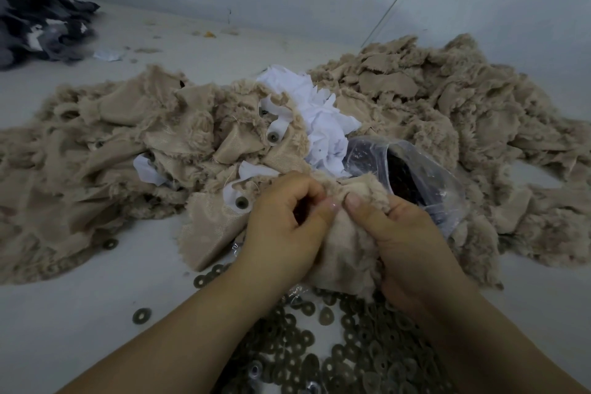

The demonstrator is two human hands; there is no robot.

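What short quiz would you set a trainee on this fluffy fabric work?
1. True or false: the left hand and the right hand both grip the same beige plush piece.
2. What lies on the table beneath the forearms? A) ring-shaped washers B) scissors C) thread spools
3. What colour is the fabric heap in the far left corner?
Key: 1 true; 2 A; 3 dark grey.
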